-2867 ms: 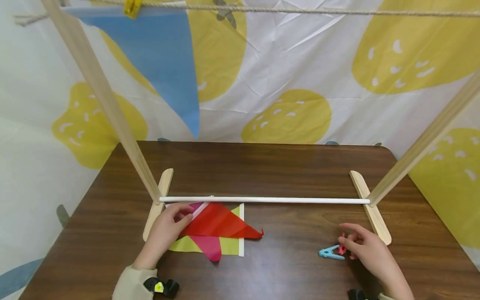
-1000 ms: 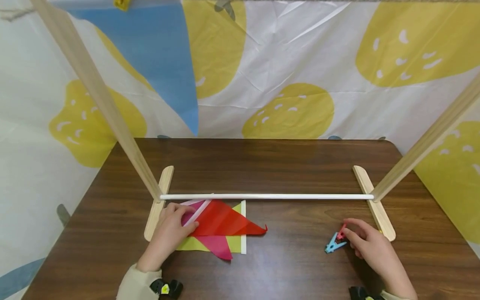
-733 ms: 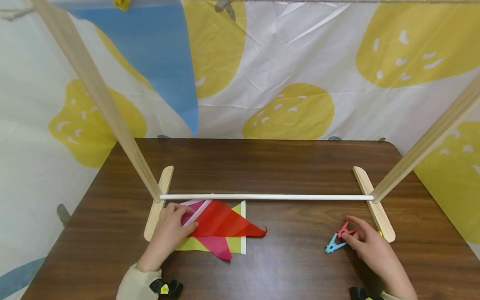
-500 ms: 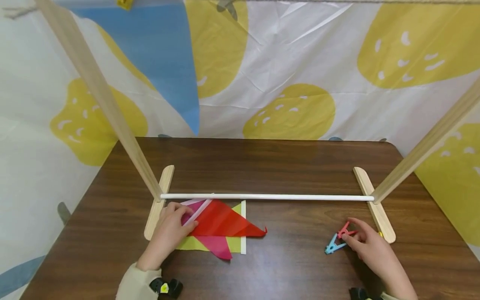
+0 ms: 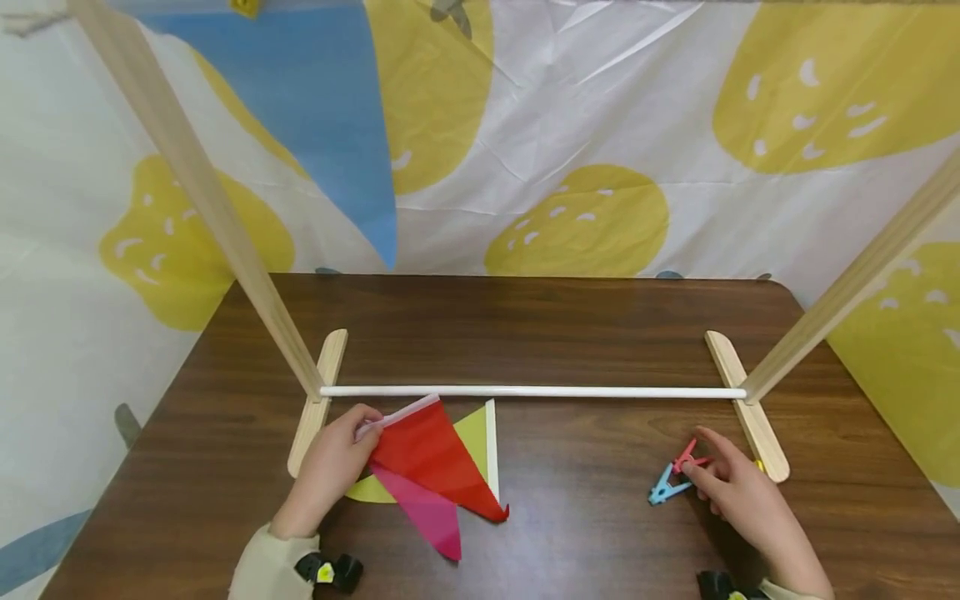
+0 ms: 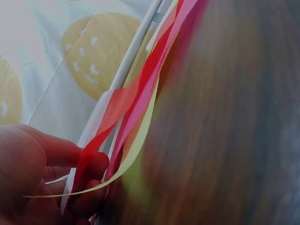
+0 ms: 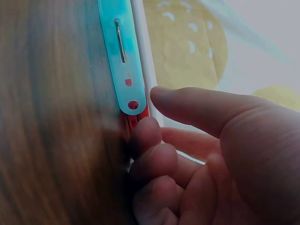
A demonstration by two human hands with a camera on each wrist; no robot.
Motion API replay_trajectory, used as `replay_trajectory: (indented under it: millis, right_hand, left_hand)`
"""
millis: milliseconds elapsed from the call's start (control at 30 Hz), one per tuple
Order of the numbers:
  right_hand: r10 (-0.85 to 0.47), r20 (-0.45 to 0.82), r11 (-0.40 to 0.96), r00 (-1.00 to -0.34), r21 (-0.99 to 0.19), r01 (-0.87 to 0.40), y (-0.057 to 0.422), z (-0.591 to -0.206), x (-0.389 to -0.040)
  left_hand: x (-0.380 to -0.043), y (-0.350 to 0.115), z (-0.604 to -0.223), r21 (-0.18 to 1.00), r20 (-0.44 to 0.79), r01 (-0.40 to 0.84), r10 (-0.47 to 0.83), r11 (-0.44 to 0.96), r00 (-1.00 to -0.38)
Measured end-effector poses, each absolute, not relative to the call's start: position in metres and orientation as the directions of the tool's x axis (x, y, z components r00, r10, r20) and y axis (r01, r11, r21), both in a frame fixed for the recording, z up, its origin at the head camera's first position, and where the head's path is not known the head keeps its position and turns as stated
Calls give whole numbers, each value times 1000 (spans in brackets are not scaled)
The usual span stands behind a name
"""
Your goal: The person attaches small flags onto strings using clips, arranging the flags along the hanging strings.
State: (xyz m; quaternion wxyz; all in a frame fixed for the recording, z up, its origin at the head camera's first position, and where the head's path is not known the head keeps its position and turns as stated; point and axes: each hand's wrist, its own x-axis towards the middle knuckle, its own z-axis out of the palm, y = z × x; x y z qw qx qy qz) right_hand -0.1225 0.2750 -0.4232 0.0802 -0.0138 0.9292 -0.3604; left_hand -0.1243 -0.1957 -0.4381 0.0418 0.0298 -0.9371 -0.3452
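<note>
My left hand (image 5: 333, 458) pinches the white-edged corner of a red pennant (image 5: 431, 454) between thumb and fingers. Beneath it show a magenta pennant (image 5: 431, 517) and a yellow-green pennant (image 5: 474, 437); whether the magenta one is also gripped I cannot tell. In the left wrist view the red pennant (image 6: 124, 101) runs up from my fingertips. At the right, my right hand (image 5: 738, 492) has thumb and index finger at a red clothespin (image 5: 686, 458), other fingers curled. A light blue clothespin (image 5: 666, 486) lies against it; in the right wrist view this blue clothespin (image 7: 123, 56) largely hides the red one.
A wooden frame stands on the brown table (image 5: 562, 333), with a left post (image 5: 210, 208), right post (image 5: 855, 275) and white crossbar (image 5: 532, 391). A blue pennant (image 5: 315, 100) hangs at upper left below a yellow clothespin (image 5: 243, 7). Another yellow piece (image 5: 760, 465) shows beside my right hand.
My left hand has gripped the red pennant's edge and turned it, so its tip swings down and toward me. The magenta tip has shifted toward me too. The red clothespin has turned slightly at my right fingers.
</note>
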Motion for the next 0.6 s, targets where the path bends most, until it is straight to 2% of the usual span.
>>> replay_trajectory:
  millis: [300,600]
  right_hand:
    - [-83,-143,753,-986,-658,32,275,-424,-124]
    - [-92,-124,711,-988,-703,22,277,-426,-122]
  left_hand:
    - [-126,-198,-436,647,80,-20,-94,762,-992]
    - [-125,-197,-437,654,30,-58,-102,754,-994]
